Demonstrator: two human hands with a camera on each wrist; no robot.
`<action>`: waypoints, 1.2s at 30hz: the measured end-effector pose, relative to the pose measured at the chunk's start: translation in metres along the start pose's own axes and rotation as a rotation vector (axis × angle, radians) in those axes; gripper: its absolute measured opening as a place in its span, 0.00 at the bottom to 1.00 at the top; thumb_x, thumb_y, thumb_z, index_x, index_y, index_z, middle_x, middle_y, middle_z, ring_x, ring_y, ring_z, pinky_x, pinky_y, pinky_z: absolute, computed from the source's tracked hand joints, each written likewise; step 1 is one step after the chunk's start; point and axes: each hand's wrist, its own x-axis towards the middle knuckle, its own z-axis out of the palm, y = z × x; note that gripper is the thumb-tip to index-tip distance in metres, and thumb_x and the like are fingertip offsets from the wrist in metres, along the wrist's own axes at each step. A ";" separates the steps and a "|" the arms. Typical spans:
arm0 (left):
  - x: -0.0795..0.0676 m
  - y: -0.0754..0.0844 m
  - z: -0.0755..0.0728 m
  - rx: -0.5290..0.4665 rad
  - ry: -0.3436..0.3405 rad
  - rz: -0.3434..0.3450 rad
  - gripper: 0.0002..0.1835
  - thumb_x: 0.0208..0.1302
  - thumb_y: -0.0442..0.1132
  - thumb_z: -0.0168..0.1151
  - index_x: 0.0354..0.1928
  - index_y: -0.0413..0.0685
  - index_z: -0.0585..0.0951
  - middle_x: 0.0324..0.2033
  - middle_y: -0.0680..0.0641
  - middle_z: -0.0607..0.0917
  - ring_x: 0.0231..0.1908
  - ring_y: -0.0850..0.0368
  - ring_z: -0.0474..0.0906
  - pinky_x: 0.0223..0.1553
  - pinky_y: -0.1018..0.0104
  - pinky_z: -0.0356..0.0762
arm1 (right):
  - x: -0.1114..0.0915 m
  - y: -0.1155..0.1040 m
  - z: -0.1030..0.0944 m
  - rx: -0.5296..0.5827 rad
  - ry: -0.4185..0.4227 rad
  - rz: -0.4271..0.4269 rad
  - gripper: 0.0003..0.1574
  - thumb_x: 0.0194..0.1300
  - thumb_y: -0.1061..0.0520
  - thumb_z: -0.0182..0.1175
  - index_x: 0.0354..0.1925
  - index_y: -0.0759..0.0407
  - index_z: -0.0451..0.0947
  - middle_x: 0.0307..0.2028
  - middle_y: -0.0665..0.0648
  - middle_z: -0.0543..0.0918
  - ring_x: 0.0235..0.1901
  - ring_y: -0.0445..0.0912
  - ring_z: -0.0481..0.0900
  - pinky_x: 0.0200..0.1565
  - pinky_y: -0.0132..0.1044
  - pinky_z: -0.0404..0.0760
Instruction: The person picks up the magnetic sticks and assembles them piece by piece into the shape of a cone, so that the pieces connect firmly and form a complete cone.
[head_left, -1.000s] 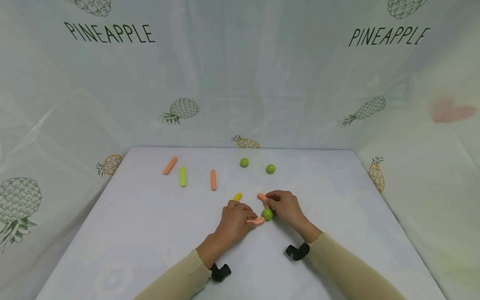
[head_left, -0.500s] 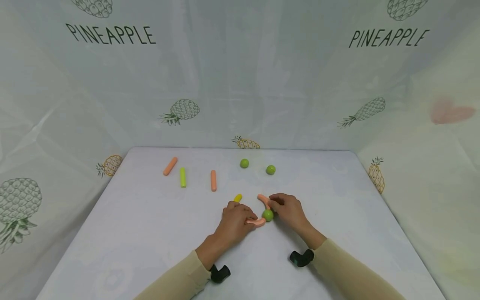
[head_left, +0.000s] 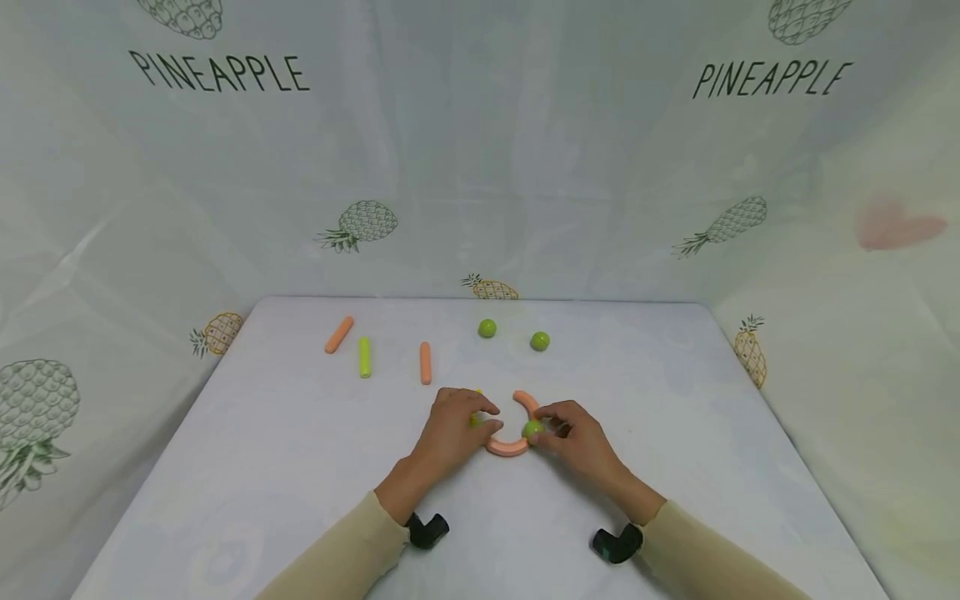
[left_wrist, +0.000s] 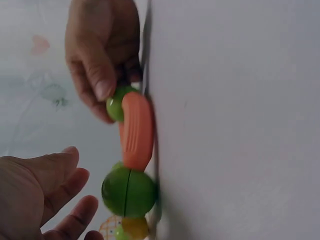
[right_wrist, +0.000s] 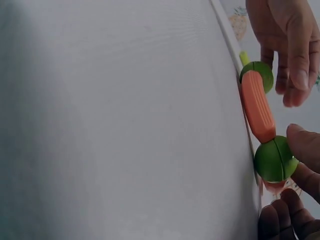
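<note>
The head view half hides a second ball behind the left grip (head_left: 453, 423); the left wrist view bares this seamed green ball (left_wrist: 129, 192), glossy and round, with a yellow piece (left_wrist: 135, 227) beyond it. That view also shows the left fingers loose and holding nothing, just beside the chain. The right grip (head_left: 576, 440) pinches another green ball (head_left: 532, 428) at the chain's other end, low at the surface (head_left: 300, 483). Between the balls lies a curved orange piece (left_wrist: 138, 130), grooved lengthwise, its ends against both
</note>
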 end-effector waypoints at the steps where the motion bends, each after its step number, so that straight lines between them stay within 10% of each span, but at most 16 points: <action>1: 0.004 -0.002 -0.003 -0.004 0.015 -0.008 0.10 0.68 0.48 0.74 0.47 0.56 0.91 0.52 0.53 0.89 0.60 0.47 0.75 0.63 0.49 0.74 | 0.000 0.001 0.000 -0.007 0.000 -0.014 0.21 0.63 0.53 0.77 0.54 0.50 0.87 0.51 0.51 0.83 0.44 0.45 0.80 0.47 0.35 0.80; 20: 0.105 -0.032 -0.029 -0.256 0.093 -0.215 0.18 0.74 0.47 0.68 0.62 0.55 0.85 0.60 0.49 0.84 0.63 0.46 0.77 0.64 0.50 0.78 | -0.001 0.001 0.000 -0.066 0.009 -0.003 0.17 0.63 0.55 0.78 0.50 0.48 0.87 0.49 0.49 0.82 0.41 0.43 0.77 0.44 0.32 0.78; 36: 0.146 -0.056 -0.015 -0.347 -0.027 -0.226 0.27 0.75 0.42 0.66 0.74 0.53 0.76 0.72 0.44 0.74 0.72 0.42 0.68 0.72 0.43 0.68 | -0.003 0.007 -0.001 -0.046 0.012 -0.016 0.18 0.62 0.53 0.78 0.50 0.47 0.87 0.47 0.48 0.82 0.39 0.41 0.77 0.43 0.31 0.79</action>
